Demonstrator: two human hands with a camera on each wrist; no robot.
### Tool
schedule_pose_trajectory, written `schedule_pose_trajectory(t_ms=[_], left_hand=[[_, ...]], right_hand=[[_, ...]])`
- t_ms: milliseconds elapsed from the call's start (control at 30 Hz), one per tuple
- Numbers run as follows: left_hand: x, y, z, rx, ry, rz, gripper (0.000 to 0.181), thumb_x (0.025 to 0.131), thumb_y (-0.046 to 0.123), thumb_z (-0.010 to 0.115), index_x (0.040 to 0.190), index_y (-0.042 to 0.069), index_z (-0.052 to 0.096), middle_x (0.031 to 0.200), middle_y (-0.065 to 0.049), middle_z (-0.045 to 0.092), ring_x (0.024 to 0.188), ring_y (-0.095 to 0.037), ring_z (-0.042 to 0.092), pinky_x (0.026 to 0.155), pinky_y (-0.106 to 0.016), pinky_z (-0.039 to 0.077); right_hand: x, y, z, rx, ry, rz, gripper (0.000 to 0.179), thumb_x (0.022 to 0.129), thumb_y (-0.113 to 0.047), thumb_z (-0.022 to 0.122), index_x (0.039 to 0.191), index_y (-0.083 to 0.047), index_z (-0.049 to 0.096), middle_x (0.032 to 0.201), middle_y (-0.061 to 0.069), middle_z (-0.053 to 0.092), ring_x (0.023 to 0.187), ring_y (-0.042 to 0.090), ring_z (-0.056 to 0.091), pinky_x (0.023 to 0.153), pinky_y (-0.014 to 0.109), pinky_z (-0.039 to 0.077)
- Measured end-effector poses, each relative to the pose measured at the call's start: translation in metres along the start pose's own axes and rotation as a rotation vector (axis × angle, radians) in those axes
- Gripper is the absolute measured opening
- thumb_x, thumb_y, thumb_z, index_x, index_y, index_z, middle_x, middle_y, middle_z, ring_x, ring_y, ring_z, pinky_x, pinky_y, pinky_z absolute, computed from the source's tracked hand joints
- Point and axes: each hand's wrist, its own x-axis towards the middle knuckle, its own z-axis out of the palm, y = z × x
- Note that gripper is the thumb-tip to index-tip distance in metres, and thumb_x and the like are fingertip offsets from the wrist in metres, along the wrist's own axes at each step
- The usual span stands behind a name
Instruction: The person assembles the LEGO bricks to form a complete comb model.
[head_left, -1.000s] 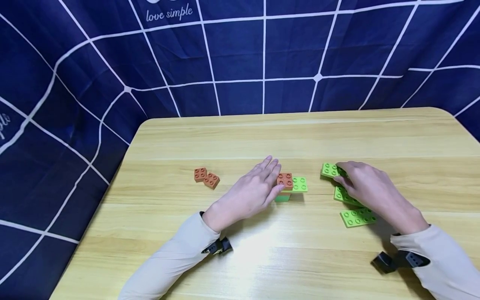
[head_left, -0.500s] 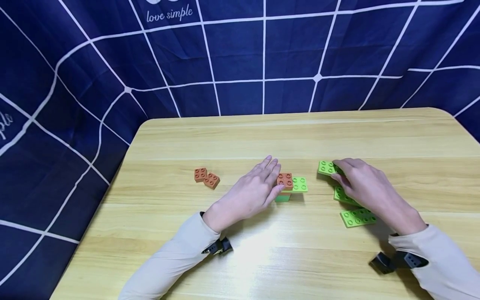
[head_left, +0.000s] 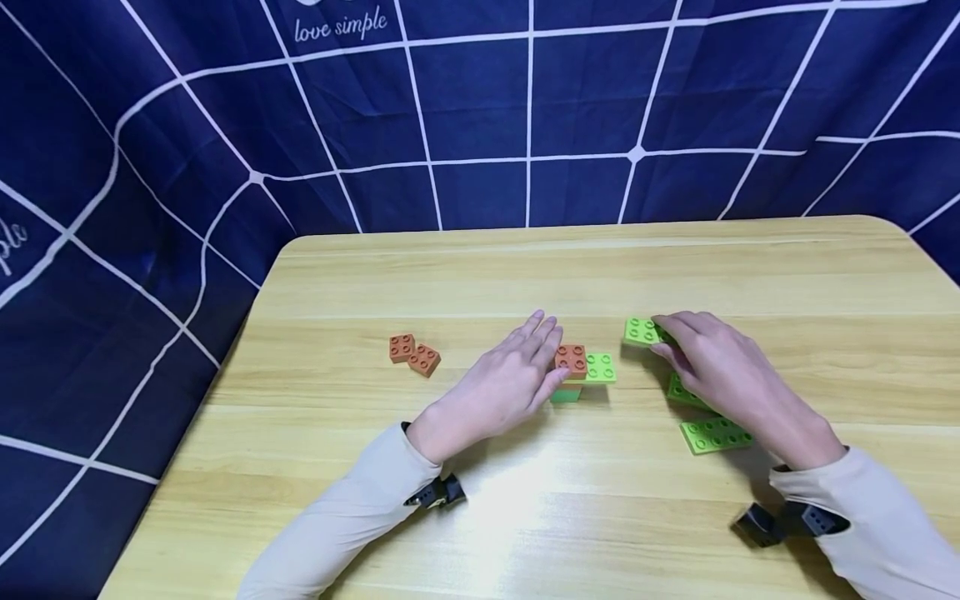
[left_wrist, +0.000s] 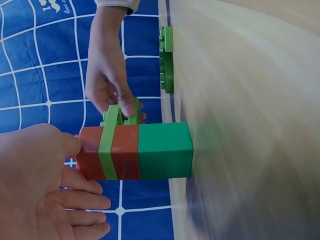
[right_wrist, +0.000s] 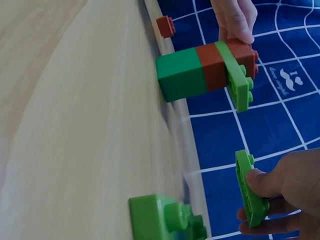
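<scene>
A small stack of toy building bricks stands upright on the table: a green brick (left_wrist: 166, 150) at the bottom, an orange brick (left_wrist: 126, 152) above, then a light green plate (head_left: 601, 367) jutting to the right, and an orange brick (head_left: 571, 361) on top. My left hand (head_left: 506, 379) is beside the stack with straight fingers, its thumb at the top orange brick. My right hand (head_left: 723, 367) pinches another light green plate (right_wrist: 248, 190) between thumb and fingers, raised off the table to the right of the stack. Part of that plate is hidden by the fingers.
Two light green plates lie below the right hand, the nearer plate (head_left: 716, 435) in front of the farther plate (head_left: 684, 392). Two loose orange bricks (head_left: 424, 360) lie on the left of the wooden table (head_left: 450, 283). A blue gridded cloth (head_left: 480, 108) hangs behind.
My right hand has moved left and slightly away from me with the light green plate, closer to the stack. The left hand and the stack have stayed put.
</scene>
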Motion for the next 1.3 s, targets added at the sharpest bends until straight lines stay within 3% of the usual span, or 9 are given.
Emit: schedule_pose_trajectory(t_ms=[533, 1000, 1100, 1233, 1300], left_hand=[[0.000, -0.001, -0.002, -0.062, -0.040, -0.005, 0.060, 0.107, 0.038, 0.022, 0.148, -0.006, 0.028, 0.154, -0.021, 0.024, 0.146, -0.030, 0.013, 0.118, -0.031, 0.006], [-0.001, -0.003, -0.001, -0.061, -0.011, 0.016, 0.061, 0.107, 0.038, 0.023, 0.147, -0.007, 0.028, 0.153, -0.023, 0.026, 0.145, -0.031, 0.016, 0.118, -0.031, 0.007], [-0.001, -0.004, -0.001, -0.067, -0.012, 0.017, 0.061, 0.107, 0.039, 0.023, 0.147, -0.007, 0.028, 0.153, -0.023, 0.026, 0.145, -0.031, 0.016, 0.118, -0.031, 0.008], [0.000, -0.004, -0.001, -0.078, -0.017, 0.007, 0.065, 0.106, 0.043, 0.024, 0.148, -0.006, 0.026, 0.154, -0.022, 0.024, 0.145, -0.031, 0.016, 0.118, -0.031, 0.008], [0.000, -0.004, -0.001, -0.079, -0.015, 0.003, 0.067, 0.105, 0.045, 0.025, 0.148, -0.006, 0.026, 0.154, -0.022, 0.024, 0.145, -0.030, 0.016, 0.118, -0.031, 0.008]], right_hand=[[0.008, -0.014, -0.007, 0.043, 0.046, -0.062, 0.039, 0.079, 0.001, 0.073, 0.115, 0.013, 0.060, 0.105, 0.028, 0.064, 0.095, 0.044, 0.062, 0.081, 0.057, 0.052], [0.014, -0.030, -0.014, 0.065, 0.077, -0.110, 0.034, 0.087, -0.006, 0.070, 0.116, 0.010, 0.062, 0.105, 0.024, 0.066, 0.095, 0.039, 0.063, 0.079, 0.054, 0.054], [0.015, -0.035, -0.015, 0.075, 0.088, -0.138, 0.034, 0.094, -0.017, 0.064, 0.116, 0.009, 0.063, 0.105, 0.023, 0.066, 0.094, 0.039, 0.064, 0.079, 0.053, 0.054], [0.017, -0.041, -0.015, 0.092, 0.100, -0.165, 0.057, 0.102, -0.042, 0.040, 0.116, 0.008, 0.063, 0.104, 0.022, 0.067, 0.094, 0.038, 0.064, 0.079, 0.053, 0.054], [0.017, -0.044, -0.014, 0.097, 0.100, -0.175, 0.065, 0.102, -0.047, 0.031, 0.117, 0.008, 0.063, 0.104, 0.021, 0.067, 0.094, 0.037, 0.064, 0.080, 0.053, 0.054]])
